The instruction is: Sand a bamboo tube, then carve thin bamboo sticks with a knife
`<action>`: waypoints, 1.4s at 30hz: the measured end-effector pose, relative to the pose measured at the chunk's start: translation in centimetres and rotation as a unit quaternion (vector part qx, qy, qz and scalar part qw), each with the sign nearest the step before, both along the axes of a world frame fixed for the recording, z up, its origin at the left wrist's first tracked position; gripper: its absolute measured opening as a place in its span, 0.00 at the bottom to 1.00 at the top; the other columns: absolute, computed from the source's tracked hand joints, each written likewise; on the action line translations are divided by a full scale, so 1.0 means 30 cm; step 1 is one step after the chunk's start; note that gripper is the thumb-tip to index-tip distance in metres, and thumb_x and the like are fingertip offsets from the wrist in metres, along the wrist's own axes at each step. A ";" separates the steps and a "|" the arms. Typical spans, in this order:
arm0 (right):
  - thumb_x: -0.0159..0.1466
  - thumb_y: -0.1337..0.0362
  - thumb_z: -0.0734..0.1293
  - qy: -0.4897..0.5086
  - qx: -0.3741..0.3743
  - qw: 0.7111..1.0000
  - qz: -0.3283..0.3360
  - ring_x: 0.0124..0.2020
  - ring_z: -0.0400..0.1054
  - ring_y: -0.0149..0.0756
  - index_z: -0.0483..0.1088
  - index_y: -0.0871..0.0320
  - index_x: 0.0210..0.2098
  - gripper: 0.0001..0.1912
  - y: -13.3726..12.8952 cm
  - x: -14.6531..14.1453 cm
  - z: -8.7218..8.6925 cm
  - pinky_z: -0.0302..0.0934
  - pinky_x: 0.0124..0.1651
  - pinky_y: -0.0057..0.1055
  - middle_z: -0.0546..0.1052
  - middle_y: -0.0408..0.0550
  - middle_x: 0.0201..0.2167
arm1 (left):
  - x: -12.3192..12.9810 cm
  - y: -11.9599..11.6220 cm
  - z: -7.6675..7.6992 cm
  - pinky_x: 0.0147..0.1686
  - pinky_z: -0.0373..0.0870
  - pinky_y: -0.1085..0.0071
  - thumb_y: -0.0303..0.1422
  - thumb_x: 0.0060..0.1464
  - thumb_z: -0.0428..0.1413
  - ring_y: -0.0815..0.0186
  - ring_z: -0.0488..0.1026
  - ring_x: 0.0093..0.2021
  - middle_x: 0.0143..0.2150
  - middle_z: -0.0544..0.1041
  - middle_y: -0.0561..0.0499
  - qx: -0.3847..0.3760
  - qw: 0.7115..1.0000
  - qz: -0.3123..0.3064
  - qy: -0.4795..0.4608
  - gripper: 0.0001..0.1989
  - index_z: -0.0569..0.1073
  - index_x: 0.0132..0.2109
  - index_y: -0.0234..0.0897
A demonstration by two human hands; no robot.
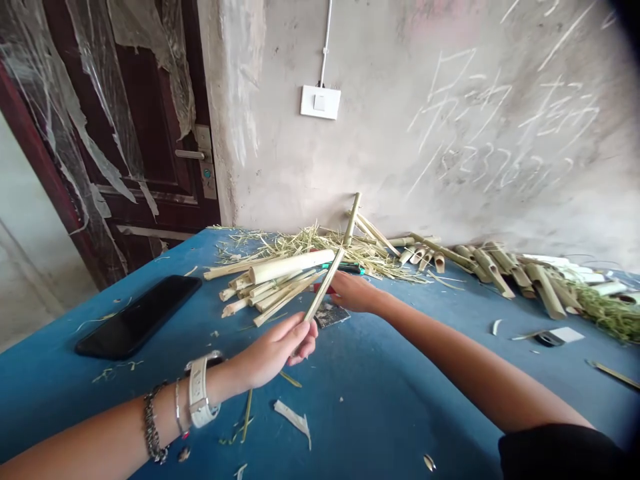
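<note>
From my end of the feed, I have the left hand (283, 347) near the middle of the view, its fingers curled and its thumb pressed along the lower end of a slim, pale green bamboo strip (325, 287). The strip slants up and away from that hand, its far end raised beyond the right hand's fingers.

My right hand (349, 291) is farther forward, just to the right of the strip, palm down and fingers pointing left. Its fingertips are partly hidden behind the strip, beside a small red object (319, 288), so I cannot tell how far they are closed or whether they grip it. A dark, flat slab with pale specks (332, 315) lies just below this hand on the blue tabletop (390, 400), and a slim green-and-black tool (356, 269) lies just beyond it.

Left of the strip I see a pile of peeled, cream-coloured bamboo lengths (260, 293), topped by a thicker cream piece (290, 265). Behind them spreads a heap of thin, yellow-green shavings (307, 240). A black smartphone (140, 317) lies to the left, and cut, hollow bamboo tubes (493, 272) lie along the wall to the right.
</note>
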State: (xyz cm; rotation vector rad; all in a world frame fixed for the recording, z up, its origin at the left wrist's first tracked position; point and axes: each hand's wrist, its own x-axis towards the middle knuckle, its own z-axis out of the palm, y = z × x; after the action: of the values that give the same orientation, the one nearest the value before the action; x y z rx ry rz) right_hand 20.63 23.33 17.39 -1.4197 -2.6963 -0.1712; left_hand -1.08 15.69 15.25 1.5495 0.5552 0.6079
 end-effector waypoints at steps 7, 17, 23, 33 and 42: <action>0.56 0.67 0.60 0.004 0.059 0.992 -0.109 0.26 0.63 0.34 0.61 0.57 0.36 0.07 -0.060 0.164 0.089 0.48 0.25 0.27 0.72 0.48 0.30 | -0.006 -0.015 0.029 0.31 0.58 0.71 0.38 0.62 0.41 0.73 0.60 0.27 0.30 0.60 0.55 0.018 0.998 -0.033 -0.047 0.10 0.59 0.46 0.38; 0.62 0.58 0.57 0.238 0.105 0.961 -0.090 0.21 0.56 0.28 0.57 0.56 0.29 0.10 -0.190 0.137 0.167 0.50 0.25 0.26 0.63 0.41 0.20 | -0.008 -0.001 0.032 0.23 0.45 0.73 0.27 0.53 0.44 0.77 0.48 0.20 0.28 0.55 0.58 -0.077 0.990 -0.026 -0.111 0.09 0.55 0.43 0.38; 0.62 0.62 0.57 0.132 0.096 0.986 -0.013 0.22 0.57 0.29 0.57 0.56 0.30 0.05 -0.235 0.015 0.133 0.47 0.24 0.27 0.66 0.44 0.24 | -0.007 0.001 0.031 0.22 0.47 0.75 0.30 0.54 0.49 0.78 0.48 0.20 0.27 0.54 0.60 -0.042 0.992 0.028 -0.114 0.10 0.53 0.41 0.41; 0.57 0.65 0.58 0.101 0.102 0.989 -0.030 0.24 0.59 0.31 0.59 0.57 0.27 0.04 -0.235 -0.071 0.085 0.44 0.24 0.27 0.68 0.45 0.26 | -0.001 -0.019 0.022 0.23 0.49 0.75 0.40 0.61 0.43 0.76 0.48 0.21 0.26 0.53 0.59 -0.004 0.997 0.016 -0.077 0.10 0.56 0.36 0.38; 0.58 0.63 0.58 0.074 0.078 0.992 -0.060 0.17 0.47 0.27 0.60 0.57 0.24 0.07 -0.249 -0.128 0.065 0.37 0.23 0.28 0.63 0.41 0.17 | 0.012 -0.052 0.016 0.21 0.49 0.74 0.42 0.62 0.39 0.76 0.48 0.20 0.24 0.53 0.59 0.047 0.993 0.097 -0.043 0.15 0.54 0.31 0.38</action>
State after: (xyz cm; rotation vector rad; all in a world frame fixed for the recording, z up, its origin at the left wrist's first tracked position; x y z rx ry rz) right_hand 16.79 15.88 19.33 -1.4860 -2.4249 -0.2674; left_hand -0.74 14.12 15.73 1.5603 0.6231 0.8562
